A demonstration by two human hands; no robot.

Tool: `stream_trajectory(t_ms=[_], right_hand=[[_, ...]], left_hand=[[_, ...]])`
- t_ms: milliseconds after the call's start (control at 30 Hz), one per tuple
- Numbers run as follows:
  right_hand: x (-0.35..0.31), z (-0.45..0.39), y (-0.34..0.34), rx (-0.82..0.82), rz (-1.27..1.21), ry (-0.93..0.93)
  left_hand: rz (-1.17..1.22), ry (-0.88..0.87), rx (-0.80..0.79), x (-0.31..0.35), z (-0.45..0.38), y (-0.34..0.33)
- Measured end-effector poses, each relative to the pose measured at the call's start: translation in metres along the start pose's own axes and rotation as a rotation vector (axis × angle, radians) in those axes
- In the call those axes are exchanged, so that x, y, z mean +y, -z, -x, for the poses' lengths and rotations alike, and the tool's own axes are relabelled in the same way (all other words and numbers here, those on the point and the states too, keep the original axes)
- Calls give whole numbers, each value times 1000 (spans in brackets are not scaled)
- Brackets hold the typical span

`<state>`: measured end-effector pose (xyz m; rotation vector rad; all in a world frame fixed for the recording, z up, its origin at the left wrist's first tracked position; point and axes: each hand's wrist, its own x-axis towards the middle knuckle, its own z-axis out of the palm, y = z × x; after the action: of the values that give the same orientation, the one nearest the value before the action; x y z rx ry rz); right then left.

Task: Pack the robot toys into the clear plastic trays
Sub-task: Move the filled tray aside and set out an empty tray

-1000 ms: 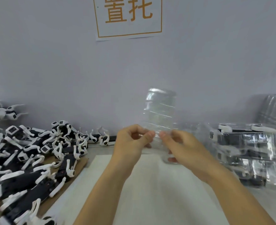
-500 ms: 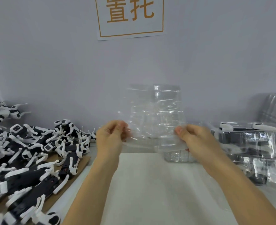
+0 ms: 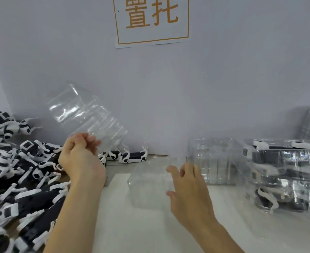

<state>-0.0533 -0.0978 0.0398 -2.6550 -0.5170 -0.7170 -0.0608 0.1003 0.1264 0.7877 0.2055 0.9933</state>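
While I look down through the head camera, the only view I have, the left hand is raised above the left side of the tabletop. Its grip is closed on a clear tray, fingers curled round the tray's lower edge. That tray is in the air, tilted up and to the left, in front of the grey wall.

The right hand is lower and nearer the middle. Its fingers are spread and fairly straight, a wide grip, and they rest against the right side of a second tray. This second tray sits on the white tabletop, just in front of me. I cannot tell whether the thumb presses it or only touches it.

To the left, a large heap of toys, black with white limbs, covers the tabletop edge and reaches to the wall. A few more lie in a short row at the foot of the wall, between the two hands.

To the right, a stack of empty trays stands just behind the right hand. Beside it, further right, are packed trays with black and white toys showing through the plastic. More clear plastic leans against the wall in the far right corner, too blurred to describe.

A white sign with orange characters and an orange border hangs on the wall, above the middle.
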Motion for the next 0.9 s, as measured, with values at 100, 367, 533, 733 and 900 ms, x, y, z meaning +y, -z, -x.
stream_trajectory(t_ms=[100,367,533,733,900], right_hand=[[-7,8,-9,124,-106,54],[9,14,-49,-364,-158,13],[4,10,-34,-242,-773,-197],[12,-18,12,-288,-1930,-590],[36,-24,26,-110,-1630,-552]], left_hand=[[-28,0,-44,-8,3,-5],[-67,72,-232,-28,9,-14],[-138,161,-390,-39,17,-17],[-637,96,-996,-47,32,-9],[-850,285,-1389,-37,29,-4]])
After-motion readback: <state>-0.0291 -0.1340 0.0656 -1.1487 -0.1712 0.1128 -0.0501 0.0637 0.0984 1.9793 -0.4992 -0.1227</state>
